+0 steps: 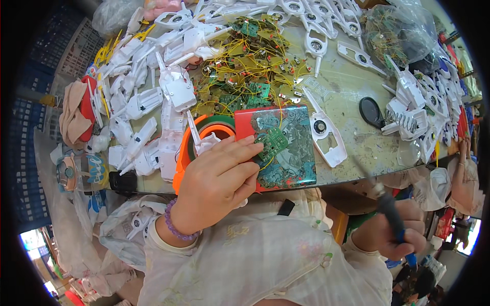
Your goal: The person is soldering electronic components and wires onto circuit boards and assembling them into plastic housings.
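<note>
The hands are well apart. The right hand (406, 232), low at the right beyond the table edge, is wrapped around the dark-and-blue handle of a soldering iron (392, 217), whose metal end is blurred. The left hand (217, 178) has its fingertips at the left edge of a green circuit board (272, 144); whether it pinches the board cannot be told. That board lies on a red, picture-covered panel (301, 171). Just right of the panel lies a white plastic housing (333, 148); farther back spreads a heap of yellow-wired circuit boards (255, 64).
</note>
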A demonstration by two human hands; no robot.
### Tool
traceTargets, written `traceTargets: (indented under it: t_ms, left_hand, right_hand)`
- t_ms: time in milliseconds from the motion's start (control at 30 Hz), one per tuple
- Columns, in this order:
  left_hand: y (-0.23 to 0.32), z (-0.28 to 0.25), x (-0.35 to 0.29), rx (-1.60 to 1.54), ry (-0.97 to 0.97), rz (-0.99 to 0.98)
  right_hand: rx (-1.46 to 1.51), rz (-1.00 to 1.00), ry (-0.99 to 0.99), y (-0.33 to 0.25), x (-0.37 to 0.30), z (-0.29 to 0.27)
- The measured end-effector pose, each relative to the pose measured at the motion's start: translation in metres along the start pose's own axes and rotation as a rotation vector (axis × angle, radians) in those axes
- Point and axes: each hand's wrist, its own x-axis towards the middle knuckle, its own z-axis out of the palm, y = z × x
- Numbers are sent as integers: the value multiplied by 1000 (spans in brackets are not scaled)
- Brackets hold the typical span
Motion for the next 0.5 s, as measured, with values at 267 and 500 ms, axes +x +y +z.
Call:
traceTargets:
  t_ms: [267, 500]
  left_hand:
    - [0, 3, 0, -59, 1, -21]
    - [-2, 6, -1, -49, 41, -12]
  right_hand:
    - [218, 15, -58, 3, -15, 26]
    - [268, 49, -197, 2, -17, 37]
